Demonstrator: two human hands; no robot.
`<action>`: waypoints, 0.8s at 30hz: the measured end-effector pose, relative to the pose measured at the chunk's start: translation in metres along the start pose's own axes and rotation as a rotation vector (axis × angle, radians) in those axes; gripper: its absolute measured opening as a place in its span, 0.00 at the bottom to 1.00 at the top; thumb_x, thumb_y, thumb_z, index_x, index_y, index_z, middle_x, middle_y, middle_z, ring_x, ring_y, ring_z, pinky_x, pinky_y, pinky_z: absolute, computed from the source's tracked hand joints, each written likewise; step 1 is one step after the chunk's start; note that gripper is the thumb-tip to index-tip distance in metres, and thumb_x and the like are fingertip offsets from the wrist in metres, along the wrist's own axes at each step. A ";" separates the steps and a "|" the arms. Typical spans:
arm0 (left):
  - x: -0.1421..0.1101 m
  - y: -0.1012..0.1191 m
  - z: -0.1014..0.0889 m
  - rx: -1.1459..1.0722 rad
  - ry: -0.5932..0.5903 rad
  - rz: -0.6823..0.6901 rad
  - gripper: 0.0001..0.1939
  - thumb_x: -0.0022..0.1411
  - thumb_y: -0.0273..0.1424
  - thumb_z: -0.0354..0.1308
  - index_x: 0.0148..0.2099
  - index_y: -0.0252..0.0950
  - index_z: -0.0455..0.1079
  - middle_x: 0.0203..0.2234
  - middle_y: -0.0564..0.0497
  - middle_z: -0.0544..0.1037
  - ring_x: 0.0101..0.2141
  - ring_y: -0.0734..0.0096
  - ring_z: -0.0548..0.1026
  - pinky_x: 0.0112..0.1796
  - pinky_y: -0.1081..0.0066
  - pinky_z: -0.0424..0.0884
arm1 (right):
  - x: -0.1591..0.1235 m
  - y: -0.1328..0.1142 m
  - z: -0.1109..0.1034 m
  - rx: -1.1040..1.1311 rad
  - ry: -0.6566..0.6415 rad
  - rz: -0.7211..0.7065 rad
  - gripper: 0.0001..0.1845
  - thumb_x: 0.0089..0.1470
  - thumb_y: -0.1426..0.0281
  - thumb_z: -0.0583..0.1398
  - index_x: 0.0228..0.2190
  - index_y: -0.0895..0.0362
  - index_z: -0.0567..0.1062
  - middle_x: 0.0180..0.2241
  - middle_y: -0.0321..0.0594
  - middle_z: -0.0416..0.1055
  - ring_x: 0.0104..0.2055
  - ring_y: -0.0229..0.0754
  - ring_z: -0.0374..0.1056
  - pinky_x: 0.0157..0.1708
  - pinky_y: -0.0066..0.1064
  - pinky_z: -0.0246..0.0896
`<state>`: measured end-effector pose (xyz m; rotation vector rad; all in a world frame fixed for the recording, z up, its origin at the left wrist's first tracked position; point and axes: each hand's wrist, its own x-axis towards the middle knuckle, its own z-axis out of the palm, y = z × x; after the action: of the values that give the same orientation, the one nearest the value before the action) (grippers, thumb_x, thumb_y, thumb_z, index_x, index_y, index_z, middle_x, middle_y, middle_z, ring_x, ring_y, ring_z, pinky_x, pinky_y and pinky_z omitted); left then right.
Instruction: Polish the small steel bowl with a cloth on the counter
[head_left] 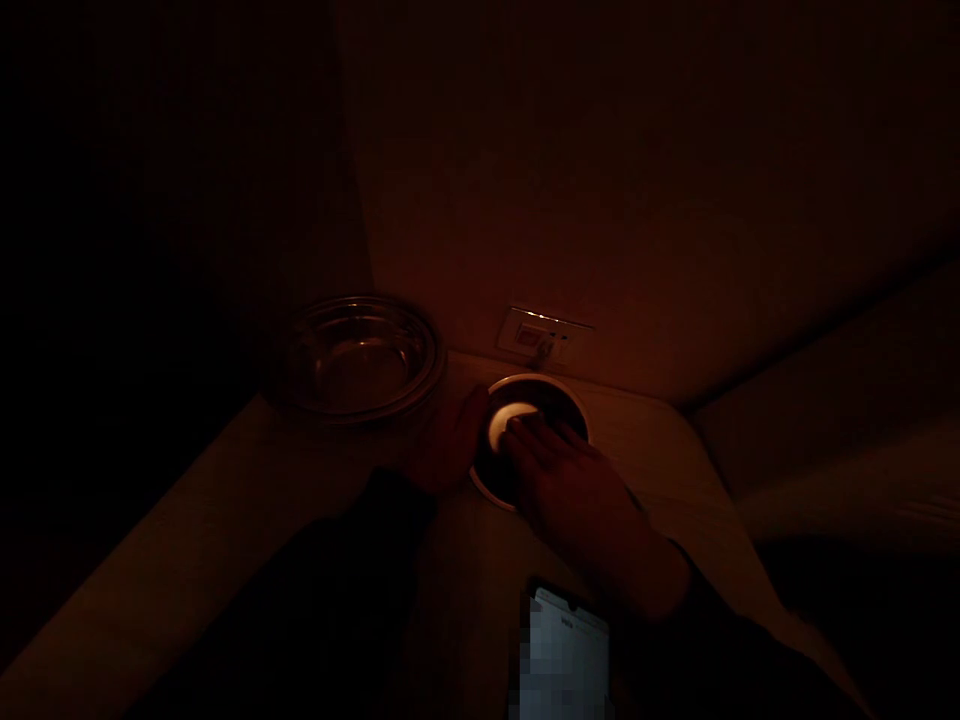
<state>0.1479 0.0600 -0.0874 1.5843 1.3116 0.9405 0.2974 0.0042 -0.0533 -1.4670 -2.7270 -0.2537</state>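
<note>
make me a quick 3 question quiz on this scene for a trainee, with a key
1. Which hand has its fingers over the pale item inside the smaller bowl?
a) left
b) right
c) neither

2. True or false: the screen of the phone is dark.

3. Fill the gap: in the picture, the wide basin stands to the ____ of the smaller bowl.

Key:
1. b, the right hand.
2. False; it is lit.
3. left.

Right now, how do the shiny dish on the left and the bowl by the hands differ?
The shiny dish looks wider; the bowl looks smaller. The dish's rim is dark, the bowl's pale. The right hand reaches into the bowl; no hand is in the dish. Both are round.
</note>
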 end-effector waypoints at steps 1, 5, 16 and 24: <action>0.000 0.000 0.000 -0.001 -0.009 -0.009 0.26 0.64 0.42 0.37 0.43 0.35 0.73 0.28 0.47 0.79 0.32 0.64 0.75 0.37 0.69 0.69 | 0.003 0.000 0.001 -0.004 0.026 0.008 0.24 0.54 0.77 0.54 0.53 0.67 0.66 0.54 0.53 0.64 0.56 0.52 0.59 0.56 0.45 0.52; 0.002 -0.001 0.000 0.004 -0.011 0.011 0.25 0.64 0.42 0.39 0.42 0.34 0.73 0.30 0.47 0.79 0.34 0.64 0.75 0.39 0.68 0.69 | 0.007 0.003 0.003 0.015 0.051 -0.009 0.23 0.55 0.77 0.54 0.53 0.67 0.66 0.55 0.53 0.63 0.57 0.53 0.58 0.57 0.44 0.51; 0.000 -0.002 -0.001 -0.049 -0.002 0.013 0.24 0.64 0.42 0.39 0.39 0.35 0.74 0.30 0.49 0.79 0.34 0.65 0.76 0.39 0.70 0.69 | -0.002 0.000 0.008 0.085 0.061 -0.072 0.23 0.55 0.78 0.53 0.53 0.65 0.65 0.56 0.52 0.63 0.58 0.48 0.58 0.58 0.46 0.51; -0.001 -0.004 -0.001 -0.081 0.022 -0.031 0.27 0.63 0.47 0.40 0.38 0.35 0.74 0.28 0.48 0.79 0.32 0.65 0.75 0.37 0.68 0.69 | -0.003 -0.004 0.000 0.118 -0.006 -0.167 0.23 0.55 0.79 0.54 0.53 0.62 0.65 0.54 0.48 0.66 0.58 0.46 0.59 0.58 0.45 0.51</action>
<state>0.1455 0.0594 -0.0906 1.4915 1.2934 0.9831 0.2958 -0.0006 -0.0539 -1.2162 -2.8176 -0.0909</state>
